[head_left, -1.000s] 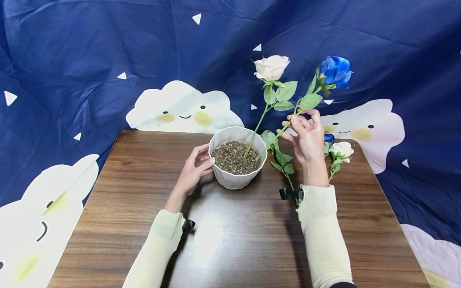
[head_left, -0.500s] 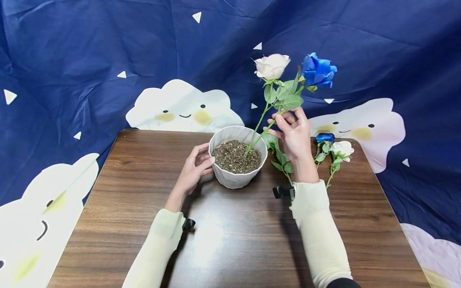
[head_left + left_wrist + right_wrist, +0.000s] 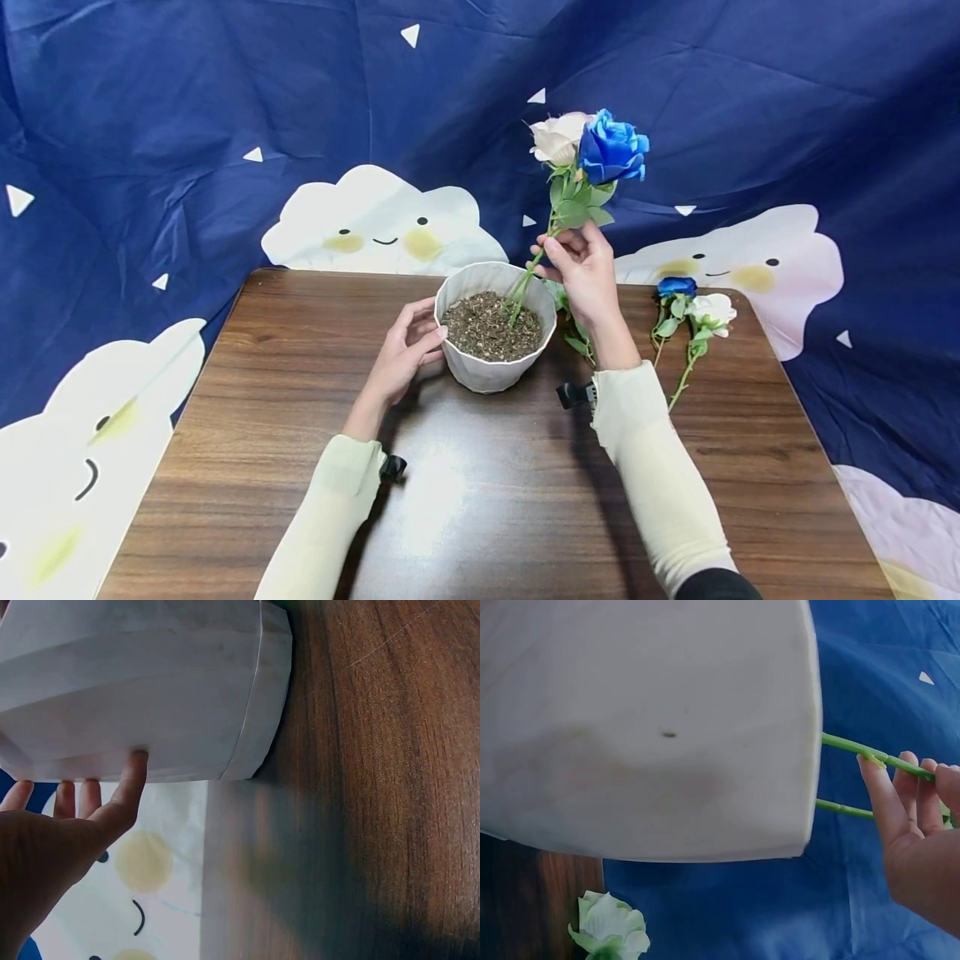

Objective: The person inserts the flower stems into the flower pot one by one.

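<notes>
A white pot (image 3: pixel 487 375) filled with dark soil (image 3: pixel 491 327) stands on the table. My left hand (image 3: pixel 405 350) touches its left side, with the thumb on the wall in the left wrist view and the other fingers (image 3: pixel 90 796) along the side. A blue rose (image 3: pixel 613 148) is pinched by its green stem in my right hand (image 3: pixel 588 275), above the pot's right rim. The stem leans down into the pot, its lower end near the soil; whether it is in the soil I cannot tell. Behind the blue bloom, a white rose (image 3: pixel 557 137) stands in the soil, partly covered.
On the table's right lie another blue rose (image 3: pixel 677 287) and another white rose (image 3: pixel 712 312). Leaves of a further stem (image 3: pixel 579 342) show behind my right wrist. A white bloom (image 3: pixel 611 926) appears low in the right wrist view. A blue cloud-print cloth (image 3: pixel 300 100) hangs behind the wooden table (image 3: pixel 300 333).
My right hand has moved left with the blue rose, bringing its bloom beside and partly over the standing white rose. The stem is now more upright. My left hand has stayed at the pot.
</notes>
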Available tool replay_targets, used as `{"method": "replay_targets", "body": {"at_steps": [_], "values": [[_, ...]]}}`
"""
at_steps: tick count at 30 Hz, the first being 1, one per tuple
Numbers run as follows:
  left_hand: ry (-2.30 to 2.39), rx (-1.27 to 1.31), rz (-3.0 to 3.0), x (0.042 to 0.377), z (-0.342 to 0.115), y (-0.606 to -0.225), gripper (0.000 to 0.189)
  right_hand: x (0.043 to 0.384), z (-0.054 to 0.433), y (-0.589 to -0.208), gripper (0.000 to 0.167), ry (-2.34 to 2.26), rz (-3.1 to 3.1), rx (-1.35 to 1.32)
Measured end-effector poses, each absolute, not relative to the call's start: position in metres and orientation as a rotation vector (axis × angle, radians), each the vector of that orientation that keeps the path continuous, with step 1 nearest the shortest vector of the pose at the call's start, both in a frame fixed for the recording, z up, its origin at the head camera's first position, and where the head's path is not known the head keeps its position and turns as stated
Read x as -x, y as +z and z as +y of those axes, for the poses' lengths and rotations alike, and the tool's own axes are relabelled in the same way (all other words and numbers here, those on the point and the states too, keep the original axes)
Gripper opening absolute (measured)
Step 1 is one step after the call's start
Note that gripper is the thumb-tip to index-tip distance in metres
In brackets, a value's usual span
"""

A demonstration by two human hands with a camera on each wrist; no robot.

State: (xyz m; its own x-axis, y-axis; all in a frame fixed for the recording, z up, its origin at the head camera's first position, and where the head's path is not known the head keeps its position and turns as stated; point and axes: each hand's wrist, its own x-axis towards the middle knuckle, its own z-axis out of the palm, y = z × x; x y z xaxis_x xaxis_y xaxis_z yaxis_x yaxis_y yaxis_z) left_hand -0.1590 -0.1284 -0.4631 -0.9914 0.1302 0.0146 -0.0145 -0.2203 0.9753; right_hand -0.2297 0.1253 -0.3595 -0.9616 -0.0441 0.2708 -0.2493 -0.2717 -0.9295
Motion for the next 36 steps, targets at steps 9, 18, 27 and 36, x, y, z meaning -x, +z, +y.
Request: {"method": "replay_targets", "body": {"at_steps": [9, 18, 27, 36], "values": [[2.377, -0.137, 1.9, 0.159, -0.129, -0.463, 0.054, 0.239, 0.114, -0.367, 0.022, 2.303, -1.928, -0.395], [2.371, -0.136, 1.905, 0.159, -0.129, -0.462, 0.054, 0.242, 0.105, -0.371, 0.022, 2.262, -2.039, -0.371], [2.37, -0.126, 1.912, 0.159, -0.129, -0.463, 0.054, 0.243, 0.097, -0.373, 0.011, 2.176, -2.151, -0.444], [2.372, -0.128, 1.904, 0.159, -0.128, -0.462, 0.054, 0.246, 0.094, -0.38, 0.006, 2.069, -2.306, -0.503]]}}
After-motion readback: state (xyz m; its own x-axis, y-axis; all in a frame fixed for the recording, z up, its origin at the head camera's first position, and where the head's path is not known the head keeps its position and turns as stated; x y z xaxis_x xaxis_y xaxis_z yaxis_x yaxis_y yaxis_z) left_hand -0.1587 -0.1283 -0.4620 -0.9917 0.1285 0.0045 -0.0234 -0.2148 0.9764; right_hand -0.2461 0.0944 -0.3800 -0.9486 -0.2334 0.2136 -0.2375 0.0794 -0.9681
